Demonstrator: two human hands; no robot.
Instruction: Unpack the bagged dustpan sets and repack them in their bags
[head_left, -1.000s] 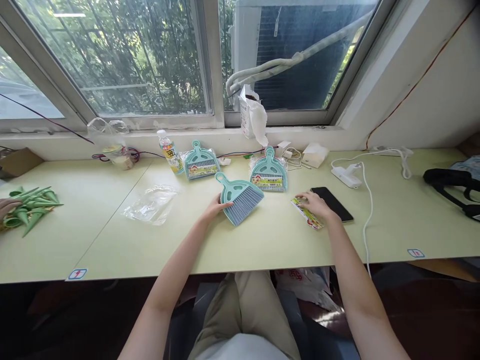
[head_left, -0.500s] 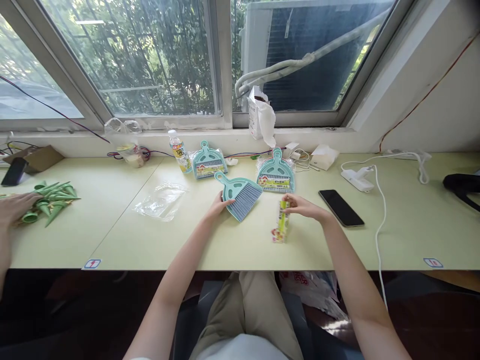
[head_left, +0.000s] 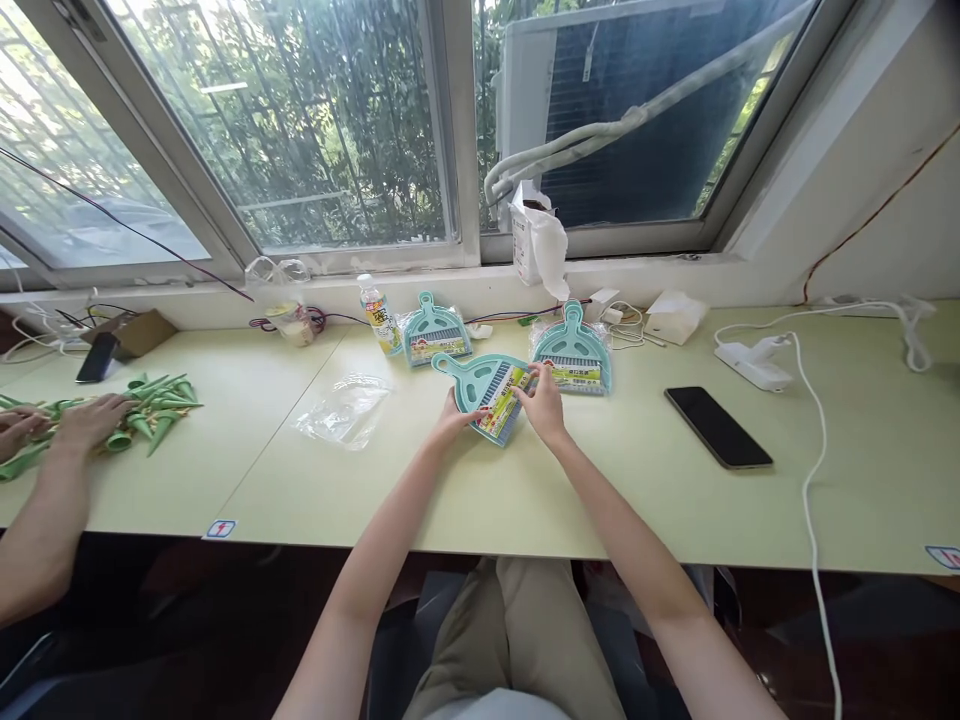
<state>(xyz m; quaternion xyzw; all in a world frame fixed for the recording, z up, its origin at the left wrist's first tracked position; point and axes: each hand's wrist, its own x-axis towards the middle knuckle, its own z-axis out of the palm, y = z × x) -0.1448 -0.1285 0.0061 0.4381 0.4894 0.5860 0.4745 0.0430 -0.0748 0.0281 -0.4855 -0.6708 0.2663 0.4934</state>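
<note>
My left hand (head_left: 454, 418) is closed on the lower left edge of a teal dustpan and brush set (head_left: 472, 378), tilted above the table with its handle toward the upper left. A yellow-green printed label card (head_left: 501, 402) lies across the grey bristles. My right hand (head_left: 543, 402) pinches the card's right end against the set. Behind stand two more teal sets in clear wrapping, one dustpan set (head_left: 436, 332) near the bottle and another dustpan set (head_left: 574, 348) just beyond my right hand. Left of my left hand lies a crumpled clear plastic bag (head_left: 346, 412).
A drink bottle (head_left: 381, 316) and a tissue pack (head_left: 536, 240) stand along the window side. On the right are a black phone (head_left: 718, 427) and a white power strip (head_left: 752, 362) with its cable. At far left, another person's hands (head_left: 90, 420) touch green cone-shaped pieces (head_left: 161, 405).
My right hand has brought the label card leftward and up onto the bristles of the dustpan set. My view has turned slightly left, and more of the other person's hands shows.
</note>
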